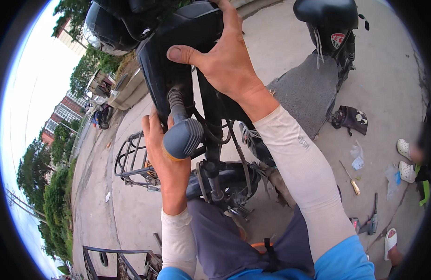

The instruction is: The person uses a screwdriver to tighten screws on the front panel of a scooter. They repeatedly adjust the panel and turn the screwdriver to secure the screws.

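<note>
A black plastic panel of a two-wheeler stands tilted in front of me. My right hand holds its upper right side, with the thumb across the front face and the other fingers over the far edge. From the panel sticks out a dark grey turn signal lamp on a ribbed rubber stalk. Behind the lamp, my left hand reaches up to the panel's lower edge with its fingers against it; the lamp partly hides this hand. Below are black cables, a shock absorber and a wheel.
A black wire rack stands left of the wheel. A scooter with a black seat and grey footboard mat is at the right. On the ground lie a screwdriver, a power drill and plastic scraps. Another person's white clogs show at far right.
</note>
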A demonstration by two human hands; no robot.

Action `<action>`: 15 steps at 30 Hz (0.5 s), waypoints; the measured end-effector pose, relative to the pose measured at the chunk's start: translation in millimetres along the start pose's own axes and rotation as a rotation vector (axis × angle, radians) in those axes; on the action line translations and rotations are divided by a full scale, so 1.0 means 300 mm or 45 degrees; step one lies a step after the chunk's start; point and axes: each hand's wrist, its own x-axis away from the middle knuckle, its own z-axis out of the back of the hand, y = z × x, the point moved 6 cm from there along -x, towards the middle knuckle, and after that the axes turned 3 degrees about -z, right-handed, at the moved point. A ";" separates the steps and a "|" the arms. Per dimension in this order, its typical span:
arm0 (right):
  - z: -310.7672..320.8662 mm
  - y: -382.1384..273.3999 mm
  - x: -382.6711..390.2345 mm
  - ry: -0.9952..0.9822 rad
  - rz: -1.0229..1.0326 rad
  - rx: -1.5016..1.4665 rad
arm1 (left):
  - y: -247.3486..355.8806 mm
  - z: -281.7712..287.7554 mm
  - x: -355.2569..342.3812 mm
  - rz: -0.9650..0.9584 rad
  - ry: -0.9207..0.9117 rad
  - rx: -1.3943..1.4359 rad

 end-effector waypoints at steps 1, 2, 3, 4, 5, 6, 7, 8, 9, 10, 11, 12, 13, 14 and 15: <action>-0.007 0.004 -0.003 -0.006 0.022 -0.032 | 0.000 0.003 0.001 -0.014 0.024 -0.024; -0.010 0.009 0.005 0.010 0.016 -0.036 | 0.003 0.002 0.001 -0.022 0.035 -0.028; -0.011 0.014 0.018 0.026 0.010 -0.039 | 0.007 -0.001 0.003 -0.031 0.045 -0.032; -0.010 0.022 0.027 0.041 0.002 -0.043 | 0.013 -0.003 0.004 -0.038 0.054 -0.038; -0.008 0.028 0.030 0.046 0.018 -0.022 | 0.013 -0.008 0.004 0.002 0.034 -0.024; -0.001 0.033 0.032 0.052 0.035 0.002 | 0.013 -0.012 0.004 0.041 0.014 -0.010; -0.003 0.024 0.024 0.050 0.060 0.019 | 0.009 -0.004 0.000 0.083 0.006 0.003; -0.001 0.025 0.021 0.020 0.005 0.024 | -0.003 0.000 0.006 0.024 0.029 -0.087; 0.004 0.024 0.025 -0.010 -0.049 0.031 | -0.014 0.003 0.014 -0.033 0.052 -0.180; 0.007 0.016 0.022 -0.041 -0.094 0.047 | -0.013 -0.005 0.012 -0.011 0.037 -0.181; 0.008 -0.015 0.019 -0.004 -0.013 0.187 | -0.001 -0.011 0.007 0.012 0.022 -0.182; 0.008 -0.049 0.018 0.035 0.070 0.326 | 0.011 -0.011 0.007 0.129 0.010 -0.108; 0.010 -0.077 0.017 0.077 0.143 0.465 | 0.008 -0.013 0.011 0.135 0.007 -0.097; 0.014 -0.091 0.002 0.065 0.131 0.503 | 0.002 -0.012 0.011 0.107 0.016 -0.144; 0.001 -0.079 -0.003 0.026 0.079 0.472 | 0.000 -0.007 0.012 0.098 0.021 -0.159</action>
